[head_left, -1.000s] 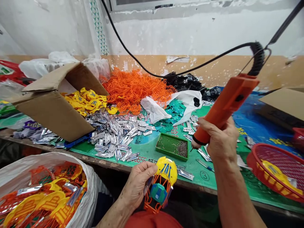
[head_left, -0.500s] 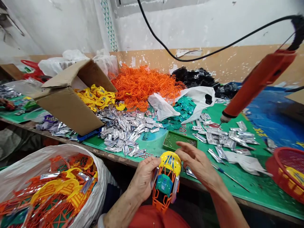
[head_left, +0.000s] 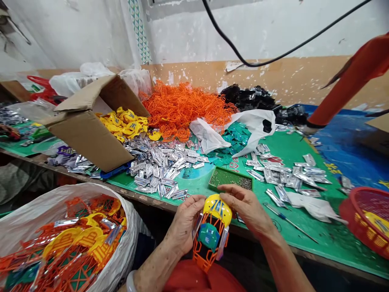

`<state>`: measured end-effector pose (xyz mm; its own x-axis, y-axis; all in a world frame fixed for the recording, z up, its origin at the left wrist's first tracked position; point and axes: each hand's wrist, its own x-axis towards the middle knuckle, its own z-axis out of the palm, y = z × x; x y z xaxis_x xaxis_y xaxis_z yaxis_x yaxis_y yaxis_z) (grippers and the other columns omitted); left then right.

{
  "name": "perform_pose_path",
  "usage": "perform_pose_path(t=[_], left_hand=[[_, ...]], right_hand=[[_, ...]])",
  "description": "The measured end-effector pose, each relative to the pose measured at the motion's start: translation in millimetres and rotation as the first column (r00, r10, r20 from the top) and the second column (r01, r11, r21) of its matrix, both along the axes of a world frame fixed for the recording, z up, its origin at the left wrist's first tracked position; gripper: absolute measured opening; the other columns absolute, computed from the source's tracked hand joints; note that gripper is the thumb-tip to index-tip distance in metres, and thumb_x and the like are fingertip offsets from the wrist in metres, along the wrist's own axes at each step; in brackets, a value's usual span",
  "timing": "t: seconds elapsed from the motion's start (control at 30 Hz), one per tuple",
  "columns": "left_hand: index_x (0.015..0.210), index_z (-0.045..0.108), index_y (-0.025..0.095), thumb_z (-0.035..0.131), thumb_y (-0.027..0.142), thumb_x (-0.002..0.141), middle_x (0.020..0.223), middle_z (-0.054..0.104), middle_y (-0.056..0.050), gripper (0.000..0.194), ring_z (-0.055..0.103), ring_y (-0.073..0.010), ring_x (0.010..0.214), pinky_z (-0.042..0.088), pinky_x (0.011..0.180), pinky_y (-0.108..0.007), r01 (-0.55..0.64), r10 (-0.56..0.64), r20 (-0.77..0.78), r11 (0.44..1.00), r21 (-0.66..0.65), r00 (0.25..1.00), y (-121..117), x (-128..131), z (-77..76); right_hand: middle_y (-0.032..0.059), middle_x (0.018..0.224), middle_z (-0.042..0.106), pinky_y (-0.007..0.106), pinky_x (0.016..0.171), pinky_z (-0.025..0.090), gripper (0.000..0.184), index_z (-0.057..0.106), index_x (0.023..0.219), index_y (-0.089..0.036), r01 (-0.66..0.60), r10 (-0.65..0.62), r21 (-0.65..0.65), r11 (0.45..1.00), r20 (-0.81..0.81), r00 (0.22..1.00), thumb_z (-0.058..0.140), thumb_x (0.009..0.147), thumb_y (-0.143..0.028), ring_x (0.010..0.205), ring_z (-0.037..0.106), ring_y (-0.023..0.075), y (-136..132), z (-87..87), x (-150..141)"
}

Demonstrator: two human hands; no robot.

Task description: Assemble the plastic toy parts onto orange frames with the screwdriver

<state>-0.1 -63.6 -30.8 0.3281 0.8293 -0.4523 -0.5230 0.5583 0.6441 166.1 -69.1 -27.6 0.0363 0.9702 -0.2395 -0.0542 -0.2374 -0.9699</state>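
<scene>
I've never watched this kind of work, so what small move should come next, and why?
Perhaps the left hand should carry the toy car to the white sack: similar yellow-and-orange pieces lie inside, and the red power tool hangs unheld.

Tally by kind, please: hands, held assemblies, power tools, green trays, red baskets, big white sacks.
Left hand and right hand: 2
Held assembly: 1
Orange power tool: 1
Green tray: 1
Red basket: 1
White sack: 1
Total: 7

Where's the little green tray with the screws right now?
The green tray is on the table, right of centre in the head view, just beyond the right hand and right of the silver pieces.
</scene>
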Motion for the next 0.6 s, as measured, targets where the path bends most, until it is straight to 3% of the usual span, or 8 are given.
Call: perform_pose_path(t=[0.27, 0.43, 0.53, 0.6], left_hand=[[0.102, 0.057, 0.016, 0.07, 0.018, 0.063, 0.082, 0.069, -0.001, 0.041, 0.06, -0.0111, 0.058, 0.04, 0.05, -0.02, -0.002, 0.002, -0.186, 1.0, -0.003, 0.983, -2, -1, 9.3], [0.103, 0.056, 0.016, 0.068, 0.012, 0.059, 0.086, 0.065, 0.001, 0.046, 0.057, -0.0088, 0.056, 0.041, 0.053, -0.021, 0.011, 0.001, -0.15, 0.997, 0.078, 0.989, -6, -1, 9.7], [0.105, 0.056, 0.017, 0.071, 0.016, 0.063, 0.092, 0.064, -0.002, 0.045, 0.059, -0.0107, 0.062, 0.043, 0.058, -0.023, 0.037, -0.015, -0.14, 0.987, 0.154, 0.99, -8, -2, 9.3], [0.106, 0.057, 0.018, 0.07, 0.018, 0.065, 0.096, 0.064, -0.003, 0.043, 0.059, -0.0115, 0.066, 0.044, 0.06, -0.024, 0.057, -0.022, -0.175, 0.978, 0.2, 0.984, -10, -2, 9.7]], right_hand=[[-0.0011, 0.068, 0.059, 0.024, 0.049, 0.038, 0.054, 0.065, 0.102, -0.016, 0.006, -0.006, -0.015, 1.0, 0.003, 1.0, 0.075, 0.066, -0.055, 0.055, 0.05, 0.0106, -4, -9.7, 8], [0.0047, 0.083, 0.069, 0.027, 0.055, 0.045, 0.05, 0.067, 0.103, -0.017, -0.006, 0.006, -0.012, 1.0, 0.012, 1.0, 0.074, 0.07, -0.053, 0.064, 0.058, 0.014, -10, -13.4, 8], [0.0068, 0.095, 0.072, 0.032, 0.07, 0.052, 0.045, 0.068, 0.102, -0.019, -0.074, 0.074, -0.003, 0.997, -0.034, 0.997, 0.077, 0.068, -0.047, 0.08, 0.065, 0.0192, -12, -13.9, 8], [0.006, 0.093, 0.073, 0.032, 0.071, 0.052, 0.043, 0.069, 0.099, -0.019, -0.109, 0.109, 0.002, 0.994, -0.051, 0.993, 0.078, 0.066, -0.045, 0.08, 0.066, 0.0196, -13, -14.3, 8]])
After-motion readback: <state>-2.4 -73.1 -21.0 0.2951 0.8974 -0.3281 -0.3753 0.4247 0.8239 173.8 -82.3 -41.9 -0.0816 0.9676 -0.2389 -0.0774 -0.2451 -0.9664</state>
